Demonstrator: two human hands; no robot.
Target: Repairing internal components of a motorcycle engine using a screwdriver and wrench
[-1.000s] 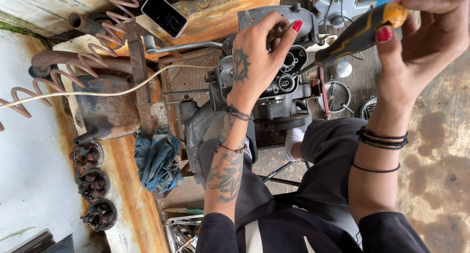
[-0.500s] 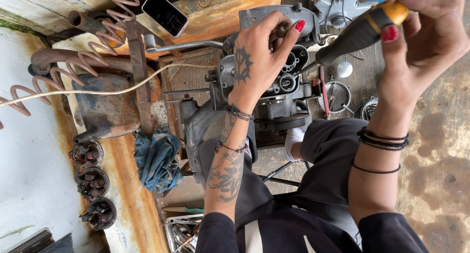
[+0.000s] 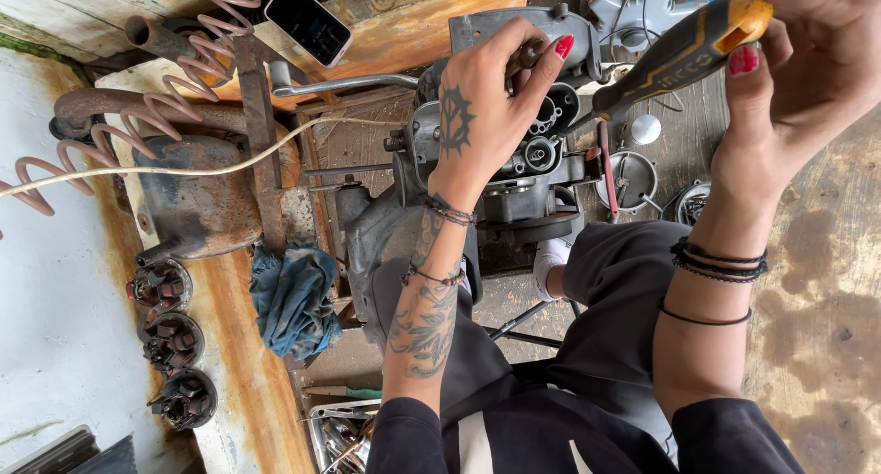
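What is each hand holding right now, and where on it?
Right hand grips the screwdriver by its handle end; left hand grasps the engine top.

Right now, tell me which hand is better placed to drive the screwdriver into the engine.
Right. The right hand already grips the screwdriver, tip angled toward the engine; the left hand rests on its top.

A black and orange-yellow screwdriver handle (image 3: 684,47) is seen at upper right. Red nail polish and dark tattoos are shown on the left hand (image 3: 482,107). A blue rag (image 3: 294,295) is seen lower left, beside rusty brown metal (image 3: 206,199).
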